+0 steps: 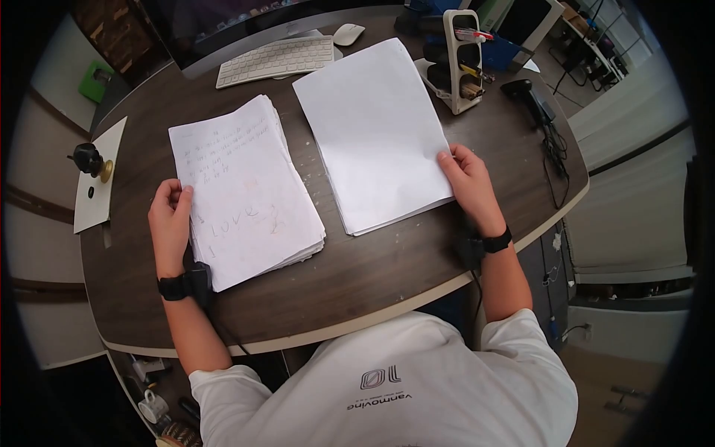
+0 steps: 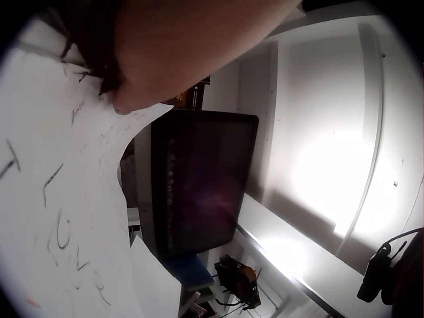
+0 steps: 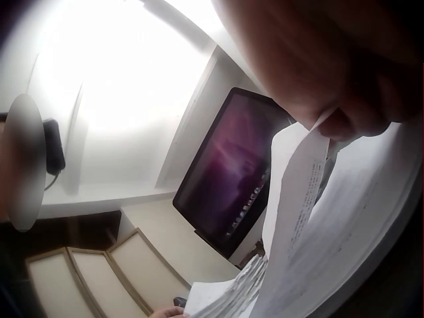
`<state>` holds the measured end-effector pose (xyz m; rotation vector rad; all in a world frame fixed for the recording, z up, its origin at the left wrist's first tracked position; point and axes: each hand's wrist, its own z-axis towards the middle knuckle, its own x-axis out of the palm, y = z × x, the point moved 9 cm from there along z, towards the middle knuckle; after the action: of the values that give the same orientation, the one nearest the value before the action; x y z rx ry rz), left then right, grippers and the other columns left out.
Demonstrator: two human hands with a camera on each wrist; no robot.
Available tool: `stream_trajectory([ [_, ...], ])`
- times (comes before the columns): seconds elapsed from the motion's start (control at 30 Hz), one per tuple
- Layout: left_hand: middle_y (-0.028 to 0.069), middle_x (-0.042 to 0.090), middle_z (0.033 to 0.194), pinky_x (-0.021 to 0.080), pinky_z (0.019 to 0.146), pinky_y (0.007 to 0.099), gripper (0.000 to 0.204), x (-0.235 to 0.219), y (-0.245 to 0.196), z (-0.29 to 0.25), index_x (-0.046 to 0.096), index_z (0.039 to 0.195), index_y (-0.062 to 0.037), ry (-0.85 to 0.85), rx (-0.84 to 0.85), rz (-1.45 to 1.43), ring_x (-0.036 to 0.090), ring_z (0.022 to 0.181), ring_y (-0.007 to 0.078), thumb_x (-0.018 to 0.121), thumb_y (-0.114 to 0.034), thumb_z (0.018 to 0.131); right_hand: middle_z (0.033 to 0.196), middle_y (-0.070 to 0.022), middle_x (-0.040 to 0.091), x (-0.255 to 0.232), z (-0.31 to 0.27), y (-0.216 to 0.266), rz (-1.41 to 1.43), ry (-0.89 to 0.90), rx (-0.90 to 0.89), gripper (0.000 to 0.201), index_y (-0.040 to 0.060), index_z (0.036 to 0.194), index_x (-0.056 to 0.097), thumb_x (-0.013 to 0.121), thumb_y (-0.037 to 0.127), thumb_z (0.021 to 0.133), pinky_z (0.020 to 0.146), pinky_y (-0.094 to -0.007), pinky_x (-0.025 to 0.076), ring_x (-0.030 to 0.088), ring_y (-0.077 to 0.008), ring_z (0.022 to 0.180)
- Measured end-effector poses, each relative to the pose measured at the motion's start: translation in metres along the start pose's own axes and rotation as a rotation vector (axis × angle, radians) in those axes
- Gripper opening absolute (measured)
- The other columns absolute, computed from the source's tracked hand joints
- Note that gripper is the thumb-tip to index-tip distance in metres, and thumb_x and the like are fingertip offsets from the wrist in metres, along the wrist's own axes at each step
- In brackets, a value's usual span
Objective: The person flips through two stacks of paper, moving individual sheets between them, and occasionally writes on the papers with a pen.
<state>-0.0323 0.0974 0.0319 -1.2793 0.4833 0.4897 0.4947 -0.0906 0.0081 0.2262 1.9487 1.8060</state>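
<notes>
On the left of the desk lies a worn stack of paper [image 1: 246, 186], its top sheet bearing small handwriting and the large word "LOVE". My left hand [image 1: 170, 220] grips the stack's left edge, thumb on top. The lettering also shows on the paper [image 2: 79, 192] in the left wrist view. To the right is a second stack of paper [image 1: 380, 141] with a blank top sheet. My right hand [image 1: 473, 186] pinches its right edge, thumb above and fingers partly hidden. In the right wrist view, a bent sheet [image 3: 291, 192] shows small text on its underside.
Behind the stacks are a white keyboard [image 1: 277, 61], a mouse [image 1: 348, 34] and a monitor [image 2: 205, 179]. A white holder with pens [image 1: 451, 74] stands beyond the right stack. A black handheld device with a cable [image 1: 530, 103] lies at the desk's right side.
</notes>
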Motion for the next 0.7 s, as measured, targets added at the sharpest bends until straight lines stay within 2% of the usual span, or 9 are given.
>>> stream_trajectory([
  [0.1,-0.0018,0.063,0.088,0.048,0.071,0.0249,0.021,0.0,0.001,-0.002,0.068,0.112,0.0023,0.007,0.0,-0.017,0.053,0.078,0.0066,0.071,-0.017,0.103,0.087,-0.0055,0.071,0.005,-0.004,0.003,-0.238,-0.037,-0.05,0.033,-0.0045,0.123,0.069,0.067,0.025,0.108,0.071,-0.0286,0.051,0.062,-0.0106,0.078],
  [0.17,-0.0023,0.062,0.089,0.047,0.071,0.0245,0.021,-0.001,0.001,0.0,0.068,0.112,0.0023,0.017,-0.002,-0.034,0.053,0.078,0.0065,0.071,-0.017,0.103,0.085,-0.0167,0.072,0.001,-0.007,0.014,-0.491,-0.151,-0.155,0.035,-0.0035,0.122,0.069,0.07,0.027,0.105,0.071,-0.0368,0.054,0.068,-0.025,0.075],
  [0.2,-0.0027,0.062,0.089,0.046,0.07,0.0235,0.021,0.0,0.002,0.001,0.067,0.112,0.0023,0.015,0.008,-0.082,0.052,0.078,0.0059,0.071,-0.017,0.104,0.085,-0.0167,0.072,0.002,-0.008,0.017,-0.491,-0.155,-0.156,0.035,-0.0035,0.122,0.069,0.07,0.027,0.105,0.071,-0.0368,0.054,0.068,-0.025,0.075],
  [0.27,-0.0032,0.062,0.089,0.045,0.069,0.0226,0.02,0.001,0.002,0.0,0.067,0.111,0.0022,0.016,0.015,-0.13,0.051,0.078,0.0053,0.07,-0.017,0.105,0.089,-0.0238,0.072,0.004,-0.011,0.023,-0.615,-0.162,-0.157,0.038,-0.002,0.125,0.068,0.072,0.029,0.103,0.075,-0.0436,0.056,0.071,-0.0386,0.079],
  [0.37,-0.0033,0.063,0.091,0.042,0.069,0.0207,0.02,-0.001,-0.006,-0.001,0.066,0.113,0.0019,0.066,-0.01,-0.256,0.051,0.079,0.004,0.069,-0.016,0.106,0.09,-0.024,0.073,0.006,-0.009,0.019,-0.689,-0.137,-0.158,0.04,-0.0005,0.127,0.068,0.073,0.03,0.102,0.076,-0.0459,0.056,0.071,-0.042,0.081],
  [0.5,-0.0016,0.067,0.095,0.044,0.07,0.0203,0.018,0.003,-0.008,-0.006,0.065,0.117,0.0013,0.116,-0.158,-0.468,0.057,0.081,0.0039,0.067,-0.014,0.107,0.096,-0.0221,0.075,0.004,-0.015,0.028,-0.763,-0.152,-0.111,0.042,0.0012,0.129,0.068,0.075,0.031,0.1,0.076,-0.0466,0.056,0.071,-0.0421,0.084],
  [0.57,-0.0003,0.07,0.098,0.047,0.072,0.0207,0.018,0.007,-0.012,-0.01,0.064,0.119,0.001,0.145,-0.202,-0.514,0.061,0.084,0.0045,0.067,-0.013,0.108,0.104,-0.0184,0.075,0.006,-0.033,0.07,-0.927,-0.371,-0.516,0.043,0.0026,0.131,0.07,0.078,0.029,0.098,0.074,-0.0423,0.056,0.071,-0.0357,0.086],
  [0.6,0.0011,0.072,0.1,0.05,0.074,0.0217,0.019,0.012,-0.021,-0.013,0.063,0.121,0.0007,0.123,-0.202,-0.658,0.063,0.086,0.0055,0.066,-0.013,0.108,0.104,-0.0184,0.075,0.01,-0.039,0.081,-0.923,-0.372,-0.52,0.043,0.0026,0.131,0.07,0.078,0.029,0.098,0.074,-0.0423,0.056,0.071,-0.0357,0.086],
  [0.7,0.004,0.075,0.102,0.054,0.079,0.0234,0.021,0.026,-0.046,-0.024,0.06,0.124,0.0008,0.091,-0.199,-0.841,0.068,0.09,0.0075,0.065,-0.013,0.109,0.108,-0.0096,0.073,0.053,-0.065,0.094,-0.298,0.063,-0.299,0.043,0.001,0.134,0.07,0.079,0.024,0.098,0.073,-0.028,0.052,0.066,-0.0137,0.089],
])
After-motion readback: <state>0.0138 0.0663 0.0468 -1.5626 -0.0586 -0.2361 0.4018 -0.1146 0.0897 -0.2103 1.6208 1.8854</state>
